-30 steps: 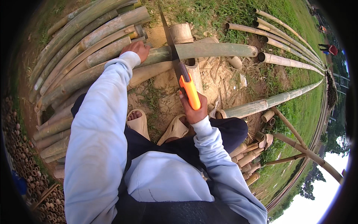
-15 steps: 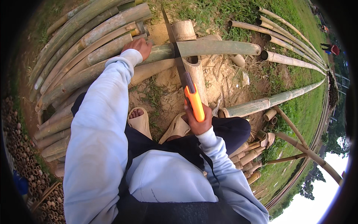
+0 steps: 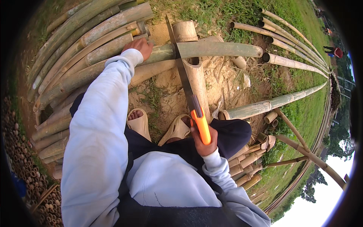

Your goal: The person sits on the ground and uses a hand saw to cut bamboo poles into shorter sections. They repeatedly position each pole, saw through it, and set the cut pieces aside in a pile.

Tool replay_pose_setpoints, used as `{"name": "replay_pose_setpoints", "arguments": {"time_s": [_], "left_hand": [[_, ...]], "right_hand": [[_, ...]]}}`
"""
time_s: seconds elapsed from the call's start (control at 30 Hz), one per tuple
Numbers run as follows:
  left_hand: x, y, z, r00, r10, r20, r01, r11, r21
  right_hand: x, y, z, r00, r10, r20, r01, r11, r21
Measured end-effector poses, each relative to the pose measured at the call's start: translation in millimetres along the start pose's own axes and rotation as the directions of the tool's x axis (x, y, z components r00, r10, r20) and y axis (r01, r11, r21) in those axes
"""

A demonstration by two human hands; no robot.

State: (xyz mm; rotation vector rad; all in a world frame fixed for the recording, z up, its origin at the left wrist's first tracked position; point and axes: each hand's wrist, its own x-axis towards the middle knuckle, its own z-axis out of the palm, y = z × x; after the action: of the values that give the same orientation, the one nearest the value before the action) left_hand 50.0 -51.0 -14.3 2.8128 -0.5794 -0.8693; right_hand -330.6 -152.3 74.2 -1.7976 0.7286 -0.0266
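Observation:
A long green-brown bamboo pole (image 3: 221, 49) lies crosswise in front of me. My left hand (image 3: 140, 49) presses down on it, the fingers curled over its top and partly hidden. In my right hand (image 3: 207, 148) is the orange handle of a handsaw (image 3: 184, 77), gripped close to my knee. The saw's dark blade crosses the pole to the right of my left hand, its tip pointing away from me. Beneath the pole, beside the blade, stands a pale notched bamboo post (image 3: 198, 77). Another upright bamboo stump (image 3: 185, 31) stands just behind the pole.
Several bamboo poles (image 3: 109, 28) are piled at the left. More long poles (image 3: 293, 61) lie on grass to the right. Short cut pieces (image 3: 245, 166) are heaped beside my right knee. Sawdust (image 3: 162, 90) covers the ground near my sandals (image 3: 177, 130). A person (image 3: 334, 52) is far off at right.
My right hand has drawn the saw back toward me, so the handle sits lower and slightly further right. My left hand stays on the pole.

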Motion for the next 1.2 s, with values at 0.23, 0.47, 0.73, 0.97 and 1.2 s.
{"name": "replay_pose_setpoints", "arguments": {"time_s": [0.23, 0.47, 0.73, 0.97, 1.2], "left_hand": [[-2, -6, 3, 0.997, 0.039, -0.062, -0.040, 0.999, -0.027], [-1, -1, -4, 0.999, -0.001, -0.043, 0.001, 1.000, 0.002], [0, -1, 0, 0.993, 0.074, -0.093, -0.073, 0.997, 0.014], [1, 0, -7, 1.000, -0.005, -0.002, 0.005, 1.000, 0.026], [2, -1, -3, 0.996, 0.020, -0.092, -0.019, 1.000, 0.007]], "right_hand": [[73, -2, 33, 0.995, -0.096, -0.035, 0.100, 0.986, 0.130], [-75, -9, -21, 0.999, -0.039, -0.012, 0.038, 0.997, -0.071], [84, -10, 33, 0.993, -0.106, -0.052, 0.111, 0.986, 0.125], [-69, -6, -27, 1.000, -0.021, -0.006, 0.021, 0.999, -0.040], [105, -14, 38, 0.982, -0.185, -0.030, 0.187, 0.978, 0.095]]}}
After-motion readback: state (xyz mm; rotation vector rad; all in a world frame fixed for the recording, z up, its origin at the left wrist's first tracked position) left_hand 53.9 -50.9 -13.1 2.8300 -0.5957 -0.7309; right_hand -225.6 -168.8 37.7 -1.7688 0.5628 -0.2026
